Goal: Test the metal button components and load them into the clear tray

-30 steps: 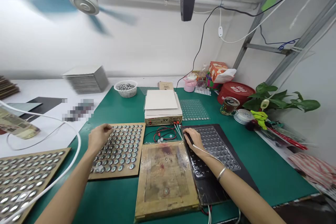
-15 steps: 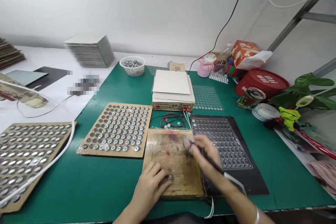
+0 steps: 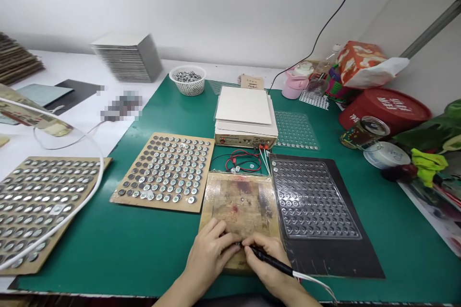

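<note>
My left hand [image 3: 207, 253] rests on the near part of a worn wooden board [image 3: 237, 211], thumb and forefinger pinching a small round metal part [image 3: 238, 244] that the fingertips mostly hide. My right hand [image 3: 266, 268] grips a black pen-shaped tool [image 3: 273, 262] with white wires trailing from its rear end. The tool's tip is at the small part, between both hands; whether it touches cannot be made out. Right of the board lies a clear plastic tray [image 3: 309, 201] with rows of round pockets on a black sheet [image 3: 363, 259]. A couple of its far-left pockets hold pieces.
Boards with rows of round metal parts lie at left [image 3: 194, 208] and far left [image 3: 104, 163]. Behind the wooden board stands an instrument [image 3: 245, 140] with red and white leads. A white basket [image 3: 190, 87] holds small metal pieces. A white cable [image 3: 97, 182] crosses the left side.
My right hand has moved left and toward me with the pen tool, from the board's right edge to the part in my left hand. The view has shifted slightly.
</note>
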Action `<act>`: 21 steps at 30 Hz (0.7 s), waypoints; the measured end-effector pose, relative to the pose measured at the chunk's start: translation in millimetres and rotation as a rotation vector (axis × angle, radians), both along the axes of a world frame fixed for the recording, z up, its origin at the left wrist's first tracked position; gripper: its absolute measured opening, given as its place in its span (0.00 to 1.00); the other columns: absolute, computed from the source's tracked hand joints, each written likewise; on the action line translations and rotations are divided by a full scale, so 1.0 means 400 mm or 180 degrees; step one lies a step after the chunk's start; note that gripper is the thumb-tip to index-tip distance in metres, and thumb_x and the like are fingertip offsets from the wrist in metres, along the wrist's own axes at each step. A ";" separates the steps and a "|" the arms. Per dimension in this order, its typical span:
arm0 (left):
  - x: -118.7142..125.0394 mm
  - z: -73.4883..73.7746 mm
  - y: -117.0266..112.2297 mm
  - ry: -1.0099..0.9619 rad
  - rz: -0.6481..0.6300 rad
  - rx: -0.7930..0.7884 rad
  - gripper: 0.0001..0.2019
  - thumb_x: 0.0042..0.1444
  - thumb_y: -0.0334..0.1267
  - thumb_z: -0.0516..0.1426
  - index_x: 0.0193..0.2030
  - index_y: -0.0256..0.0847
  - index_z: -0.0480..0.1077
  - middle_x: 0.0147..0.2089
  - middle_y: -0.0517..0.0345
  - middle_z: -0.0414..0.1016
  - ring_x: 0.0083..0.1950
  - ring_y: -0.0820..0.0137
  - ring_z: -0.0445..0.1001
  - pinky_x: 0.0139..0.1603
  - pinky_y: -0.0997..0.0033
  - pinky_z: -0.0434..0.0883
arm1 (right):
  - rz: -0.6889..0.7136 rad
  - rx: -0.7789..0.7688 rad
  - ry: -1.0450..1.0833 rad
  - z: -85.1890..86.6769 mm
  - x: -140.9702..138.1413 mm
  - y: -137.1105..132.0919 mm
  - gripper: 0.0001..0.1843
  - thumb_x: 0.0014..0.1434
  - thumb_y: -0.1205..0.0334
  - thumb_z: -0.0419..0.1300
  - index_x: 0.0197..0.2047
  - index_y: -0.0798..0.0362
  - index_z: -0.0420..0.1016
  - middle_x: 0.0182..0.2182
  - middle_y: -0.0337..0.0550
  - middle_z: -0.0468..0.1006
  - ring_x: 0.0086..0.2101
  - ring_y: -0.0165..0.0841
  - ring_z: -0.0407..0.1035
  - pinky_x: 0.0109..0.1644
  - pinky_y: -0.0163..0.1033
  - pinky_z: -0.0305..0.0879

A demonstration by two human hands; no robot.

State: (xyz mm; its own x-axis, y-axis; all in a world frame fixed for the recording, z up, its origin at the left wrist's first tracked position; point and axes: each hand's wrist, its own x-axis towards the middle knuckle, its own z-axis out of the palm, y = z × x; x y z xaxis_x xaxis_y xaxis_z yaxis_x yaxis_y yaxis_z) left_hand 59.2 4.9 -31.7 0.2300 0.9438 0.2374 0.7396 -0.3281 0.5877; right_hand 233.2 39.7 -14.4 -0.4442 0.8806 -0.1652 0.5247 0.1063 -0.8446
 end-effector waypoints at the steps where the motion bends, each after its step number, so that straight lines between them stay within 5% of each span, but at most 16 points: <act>1: 0.002 0.003 -0.003 0.0009 0.0006 -0.0009 0.09 0.63 0.39 0.53 0.37 0.43 0.75 0.31 0.57 0.69 0.35 0.68 0.67 0.32 0.72 0.65 | 0.0049 0.0007 -0.0050 0.002 -0.001 0.001 0.11 0.56 0.64 0.53 0.28 0.54 0.76 0.21 0.38 0.76 0.24 0.30 0.70 0.28 0.30 0.61; 6: -0.094 0.061 0.079 0.0405 0.0093 -0.0104 0.06 0.60 0.39 0.57 0.36 0.43 0.75 0.33 0.58 0.73 0.37 0.70 0.69 0.37 0.73 0.67 | 0.0177 0.0505 0.0031 -0.022 0.018 0.000 0.11 0.60 0.65 0.54 0.29 0.52 0.76 0.22 0.38 0.77 0.24 0.31 0.72 0.27 0.31 0.65; 10: -0.331 0.130 0.244 0.0996 0.1497 -0.0233 0.10 0.62 0.38 0.53 0.39 0.41 0.76 0.42 0.54 0.75 0.46 0.66 0.70 0.49 0.69 0.66 | 0.0495 0.1990 0.0420 -0.075 0.024 -0.015 0.17 0.63 0.70 0.52 0.53 0.49 0.73 0.42 0.46 0.81 0.43 0.40 0.75 0.46 0.38 0.71; 13: -0.465 0.134 0.329 0.1134 0.2143 -0.0321 0.14 0.61 0.38 0.50 0.42 0.36 0.76 0.41 0.47 0.75 0.46 0.59 0.71 0.47 0.64 0.66 | 0.0613 0.2736 0.0197 -0.085 0.002 -0.036 0.19 0.63 0.74 0.48 0.52 0.52 0.72 0.42 0.50 0.80 0.43 0.41 0.73 0.46 0.42 0.70; 17: -0.510 0.096 0.356 0.1178 0.2231 -0.0577 0.14 0.59 0.39 0.51 0.41 0.36 0.76 0.41 0.46 0.75 0.43 0.57 0.72 0.40 0.67 0.66 | 0.0320 0.2176 0.0038 -0.029 0.002 0.014 0.15 0.62 0.75 0.47 0.35 0.52 0.71 0.30 0.44 0.74 0.32 0.33 0.70 0.35 0.34 0.68; 21: -0.526 0.102 0.360 0.1037 0.2304 -0.0854 0.13 0.56 0.42 0.54 0.40 0.36 0.76 0.36 0.51 0.76 0.37 0.60 0.72 0.34 0.69 0.64 | -0.0402 0.1963 -0.0180 0.029 0.082 0.186 0.08 0.60 0.73 0.51 0.37 0.52 0.68 0.32 0.43 0.72 0.33 0.33 0.69 0.37 0.34 0.65</act>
